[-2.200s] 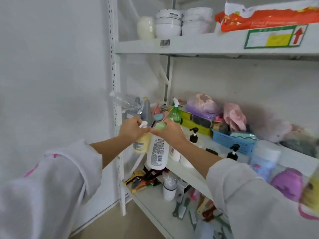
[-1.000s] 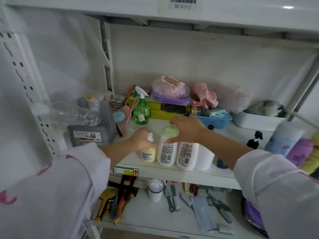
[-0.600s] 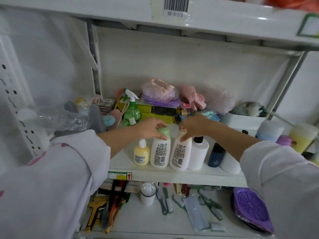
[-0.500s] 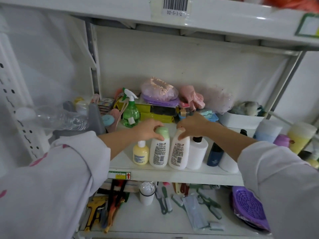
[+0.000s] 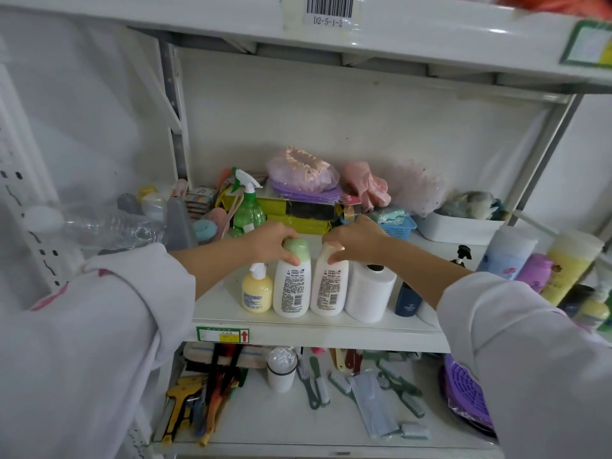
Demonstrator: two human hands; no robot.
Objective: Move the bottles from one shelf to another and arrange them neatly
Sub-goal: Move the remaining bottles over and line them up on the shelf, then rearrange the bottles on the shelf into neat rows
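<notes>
A row of bottles stands upright near the front of the middle shelf [image 5: 318, 331]. From the left: a small yellow pump bottle [image 5: 257, 293], a white bottle with a green cap [image 5: 292, 286], a white bottle with a cream cap [image 5: 330, 288], a white cylinder bottle with a black pump [image 5: 370, 293] and a dark blue bottle [image 5: 408, 299]. My left hand [image 5: 273, 241] grips the green cap. My right hand [image 5: 356, 240] grips the cream cap. The two white bottles touch side by side.
Behind the row lie a green spray bottle [image 5: 247, 212], yellow boxes, a blue basket [image 5: 399, 228] and a white bin [image 5: 458, 228]. More bottles stand at the right [image 5: 538, 266]. A clear plastic bottle [image 5: 109, 226] lies at the left. The lower shelf holds brushes and tools.
My hands carried bottles to the middle shelf and set them down. My left hand left the yellow pump bottle and took the green cap. The cream-capped bottle went from tilted to upright.
</notes>
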